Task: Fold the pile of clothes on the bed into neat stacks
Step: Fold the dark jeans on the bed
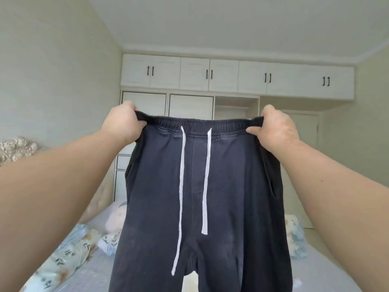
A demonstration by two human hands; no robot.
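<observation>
Dark navy drawstring trousers [227, 186] hang upright in front of me, held up by the elastic waistband. My left hand [123, 123] grips the waistband's left end and my right hand [275, 128] grips its right end, stretching it flat. Two white drawstrings [181, 186] dangle down the front. The legs drop out of view at the bottom edge. The trousers hide most of the bed behind them.
A bed with a pale lilac sheet [92, 268] lies below. Floral blue-and-white bedding [69, 256] sits at the left and more [294, 234] at the right. A pale soft item [117, 220] lies near the far end. White wardrobes [210, 74] fill the far wall.
</observation>
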